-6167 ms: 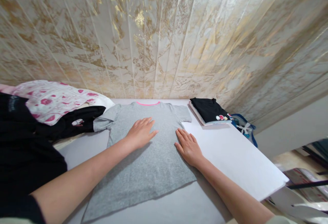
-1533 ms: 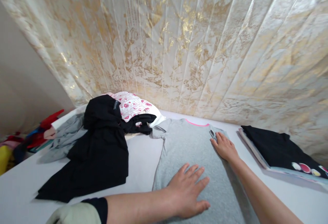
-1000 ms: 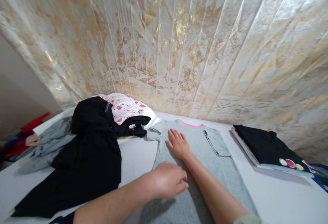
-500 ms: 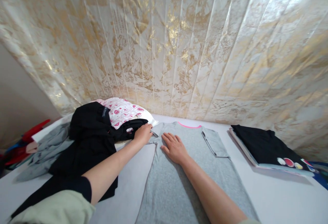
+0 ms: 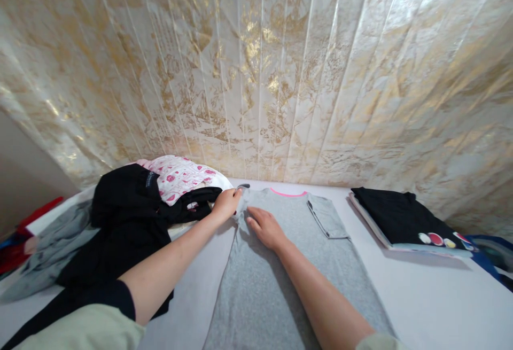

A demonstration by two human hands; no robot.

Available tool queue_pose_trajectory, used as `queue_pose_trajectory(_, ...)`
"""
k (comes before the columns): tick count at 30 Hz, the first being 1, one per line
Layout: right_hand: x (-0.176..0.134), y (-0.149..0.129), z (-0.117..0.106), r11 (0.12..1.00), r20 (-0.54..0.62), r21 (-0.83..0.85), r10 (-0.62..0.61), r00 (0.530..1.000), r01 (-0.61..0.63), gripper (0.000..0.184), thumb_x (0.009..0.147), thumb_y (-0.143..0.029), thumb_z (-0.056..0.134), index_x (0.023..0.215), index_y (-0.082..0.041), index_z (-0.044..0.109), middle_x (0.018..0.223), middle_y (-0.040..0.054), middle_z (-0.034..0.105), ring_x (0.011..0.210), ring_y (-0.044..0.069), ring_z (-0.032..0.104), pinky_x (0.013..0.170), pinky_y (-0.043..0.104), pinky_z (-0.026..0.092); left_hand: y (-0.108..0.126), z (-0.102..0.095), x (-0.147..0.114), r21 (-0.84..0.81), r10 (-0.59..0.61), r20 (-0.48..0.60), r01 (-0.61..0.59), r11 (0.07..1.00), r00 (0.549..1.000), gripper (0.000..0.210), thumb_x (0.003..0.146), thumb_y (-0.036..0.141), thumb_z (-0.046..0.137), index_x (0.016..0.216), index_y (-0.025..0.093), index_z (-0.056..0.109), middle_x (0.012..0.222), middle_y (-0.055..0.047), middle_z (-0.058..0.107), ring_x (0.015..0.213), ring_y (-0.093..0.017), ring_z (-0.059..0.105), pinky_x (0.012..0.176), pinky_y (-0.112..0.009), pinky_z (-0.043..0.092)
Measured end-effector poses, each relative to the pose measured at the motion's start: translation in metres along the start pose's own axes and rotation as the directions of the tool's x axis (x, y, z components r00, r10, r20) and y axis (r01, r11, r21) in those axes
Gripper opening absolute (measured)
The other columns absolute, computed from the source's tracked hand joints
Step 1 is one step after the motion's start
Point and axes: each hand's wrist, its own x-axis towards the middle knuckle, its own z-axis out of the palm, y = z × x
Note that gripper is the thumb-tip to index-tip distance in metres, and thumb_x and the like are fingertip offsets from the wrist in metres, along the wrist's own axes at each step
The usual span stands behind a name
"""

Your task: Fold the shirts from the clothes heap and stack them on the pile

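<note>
Gray shirt (image 5: 260, 280) is cut off below, partly hidden under both hands (image 5: 227, 204).

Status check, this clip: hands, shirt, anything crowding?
Left hand holding grey shirt by one sleeve; right hand at that shoulder. Other sleeve folded inward. Black clothes close on the left.

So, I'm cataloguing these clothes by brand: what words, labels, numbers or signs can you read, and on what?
No text can be read.
Black garment on the left: pale mark, perhaps lettering, too small and blurred.
Folded black garment: round prints; any lettering there is too small to read.
Gray shirt: no lettering shows.
</note>
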Motion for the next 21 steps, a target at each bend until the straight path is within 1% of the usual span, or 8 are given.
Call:
queue_pose_trajectory(3,0.005,0.013,-0.003,0.967,-0.138,0.215,0.167,0.976,-0.135,0.052,0.099,-0.04,0.019,0.132,-0.015,0.05,0.129,0.0101,0.059,0.119,0.017,0.054,0.099,0.029,0.04,0.013,0.015,-0.012,-0.097,0.084,0.164,-0.069,0.993,0.983,0.034,0.09,0.043,0.044,0.08,0.017,0.064,0.059,0.0,0.064,0.05,-0.013,0.06,0.052,-0.022,0.043)
queue_pose_trajectory(5,0.006,0.024,-0.006,0.931,-0.23,0.269,0.311,0.922,-0.247,0.052,0.098,-0.04,0.021,0.132,-0.013,0.049,0.123,0.012,0.062,0.113,0.019,0.058,0.093,0.03,0.044,0.016,0.023,-0.017,-0.155,0.133,0.249,-0.096,0.983,0.959,0.03,0.087,0.042,0.049,0.085,0.018,0.065,0.064,0.001,0.066,0.047,-0.011,0.06,0.05,-0.021,0.044)
queue_pose_trajectory(7,0.006,0.032,-0.009,0.899,-0.291,0.291,0.41,0.864,-0.328,0.053,0.096,-0.04,0.027,0.137,-0.011,0.043,0.115,0.0131,0.065,0.104,0.021,0.061,0.087,0.031,0.047,0.014,0.026,-0.016,-0.176,0.136,0.253,-0.092,0.98,0.958,0.028,0.089,0.035,0.043,0.092,0.018,0.064,0.072,0.0,0.068,0.05,-0.011,0.06,0.05,-0.021,0.046)
queue_pose_trajectory(8,0.006,0.035,-0.01,0.89,-0.304,0.294,0.432,0.849,-0.348,0.054,0.094,-0.039,0.03,0.14,-0.011,0.039,0.111,0.0129,0.066,0.098,0.022,0.063,0.085,0.031,0.048,0.012,0.026,-0.013,-0.17,0.12,0.228,-0.081,0.982,0.966,0.029,0.091,0.03,0.038,0.094,0.018,0.063,0.075,-0.001,0.068,0.053,-0.011,0.061,0.052,-0.022,0.047)
queue_pose_trajectory(11,0.004,0.038,-0.013,0.905,-0.288,0.26,0.406,0.867,-0.337,0.058,0.09,-0.031,0.038,0.145,-0.012,0.032,0.102,0.01,0.068,0.085,0.02,0.064,0.08,0.03,0.049,0.003,0.026,0.005,-0.102,0.053,0.105,-0.042,0.994,0.993,0.025,0.09,0.023,0.037,0.092,0.018,0.061,0.088,-0.005,0.069,0.073,-0.014,0.065,0.065,-0.024,0.048)
queue_pose_trajectory(14,0.004,0.035,-0.012,0.94,-0.254,0.192,0.326,0.911,-0.283,0.054,0.086,-0.021,0.04,0.14,-0.018,0.042,0.11,0.0073,0.067,0.087,0.018,0.063,0.083,0.028,0.047,-0.002,0.033,0.026,-0.024,-0.006,0.019,0.007,1.0,1.0,0.016,0.087,0.027,0.048,0.087,0.017,0.06,0.098,-0.011,0.068,0.093,-0.021,0.063,0.079,-0.029,0.046)
queue_pose_trajectory(17,0.003,0.033,-0.009,0.962,-0.215,0.137,0.262,0.941,-0.237,0.043,0.084,-0.015,0.04,0.122,-0.022,0.06,0.113,0.0049,0.066,0.095,0.018,0.061,0.087,0.027,0.044,0.0,0.047,0.046,0.002,-0.056,0.005,0.056,0.998,0.998,0.021,0.085,0.034,0.053,0.088,0.015,0.06,0.099,-0.015,0.067,0.098,-0.026,0.062,0.082,-0.033,0.044)
queue_pose_trajectory(21,0.003,0.03,-0.007,0.969,-0.204,0.104,0.242,0.948,-0.225,0.035,0.085,-0.012,0.043,0.108,-0.022,0.068,0.099,0.0047,0.066,0.092,0.017,0.06,0.084,0.026,0.043,0.003,0.062,0.068,-0.048,-0.001,0.04,0.003,0.999,0.999,0.02,0.081,0.028,0.057,0.096,0.017,0.061,0.099,-0.01,0.068,0.098,-0.022,0.062,0.083,-0.029,0.043)
